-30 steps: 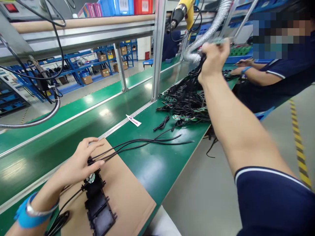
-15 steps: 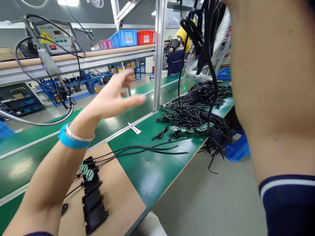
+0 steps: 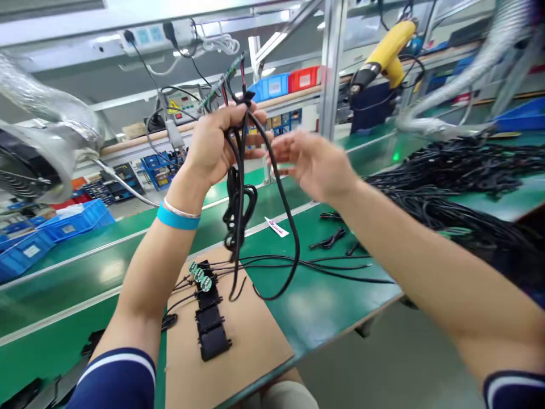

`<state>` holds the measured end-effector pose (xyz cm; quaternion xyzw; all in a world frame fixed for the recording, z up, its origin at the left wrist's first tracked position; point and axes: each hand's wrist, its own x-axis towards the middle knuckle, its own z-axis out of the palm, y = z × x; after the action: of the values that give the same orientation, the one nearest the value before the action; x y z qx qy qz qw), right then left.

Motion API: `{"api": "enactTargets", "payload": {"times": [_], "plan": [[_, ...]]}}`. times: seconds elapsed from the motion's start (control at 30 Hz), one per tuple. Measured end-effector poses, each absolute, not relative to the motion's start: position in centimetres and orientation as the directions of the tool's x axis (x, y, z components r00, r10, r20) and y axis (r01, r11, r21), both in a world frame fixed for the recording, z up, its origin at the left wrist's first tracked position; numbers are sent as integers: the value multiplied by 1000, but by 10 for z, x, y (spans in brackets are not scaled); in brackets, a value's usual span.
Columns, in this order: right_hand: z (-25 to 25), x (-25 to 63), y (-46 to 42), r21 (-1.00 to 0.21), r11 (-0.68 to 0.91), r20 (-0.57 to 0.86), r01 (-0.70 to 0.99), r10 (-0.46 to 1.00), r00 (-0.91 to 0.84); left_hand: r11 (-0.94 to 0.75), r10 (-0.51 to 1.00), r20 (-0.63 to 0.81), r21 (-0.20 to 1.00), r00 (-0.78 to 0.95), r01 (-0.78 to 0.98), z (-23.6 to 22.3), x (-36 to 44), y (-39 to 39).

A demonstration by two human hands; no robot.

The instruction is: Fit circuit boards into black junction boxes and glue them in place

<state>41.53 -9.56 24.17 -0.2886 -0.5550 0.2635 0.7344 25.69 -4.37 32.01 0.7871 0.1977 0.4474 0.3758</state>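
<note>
Left hand (image 3: 213,139) clasps black cables (image 3: 239,210) just below circuit boards (image 3: 221,85), seemingly letting lengths hang free beneath fingers. Right hand (image 3: 317,165) half-curled beside cables, contact unclear. Black casings (image 3: 208,318) below left fingers.

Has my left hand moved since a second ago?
Yes. Against the cardboard sheet, the left hand has gone up: then low over the black housings, now raised well clear of them, holding black cables.

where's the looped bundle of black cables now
In the head view, the looped bundle of black cables hangs just left of centre from the left hand, with the right hand close beside it.
</note>
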Motion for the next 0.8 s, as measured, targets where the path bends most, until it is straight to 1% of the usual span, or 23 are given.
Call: {"api": "enactTargets", "payload": {"times": [0.07,0.1,0.17,0.23,0.33,0.43,0.5,0.6,0.7,0.73,0.8], "plan": [[222,399,-93,-751,660,643,-27,740,197,-570,659,506,819,556,-70,317,250,-37],[217,390,-93,-746,666,655,2,733,184,-530,656,479,843,583,-96,314,249,-34],[216,374,-91,-727,685,681,50,711,175,-508,650,471,853,596,-120,309,248,-30],[222,365,-87,-704,705,707,87,685,177,-531,622,497,836,606,-140,303,247,-29],[233,367,-82,-678,725,729,121,643,235,-593,570,526,795,632,-127,300,239,-27],[242,380,-85,-736,668,668,108,690,280,-631,553,490,774,674,-45,303,223,-26],[250,388,-91,-781,611,623,133,741,251,-624,572,465,781,676,-8,306,212,-27],[260,390,-98,-804,539,588,253,783,202,-545,631,419,838,654,-11,308,201,-31],[261,383,-97,-783,466,594,413,759,269,-428,665,345,903,662,-40,311,196,-35],[259,380,-95,-781,449,593,434,751,290,-397,666,326,916,671,-52,311,195,-36],[254,377,-91,-800,441,571,406,767,292,-352,669,298,934,681,-62,311,194,-36]]}}
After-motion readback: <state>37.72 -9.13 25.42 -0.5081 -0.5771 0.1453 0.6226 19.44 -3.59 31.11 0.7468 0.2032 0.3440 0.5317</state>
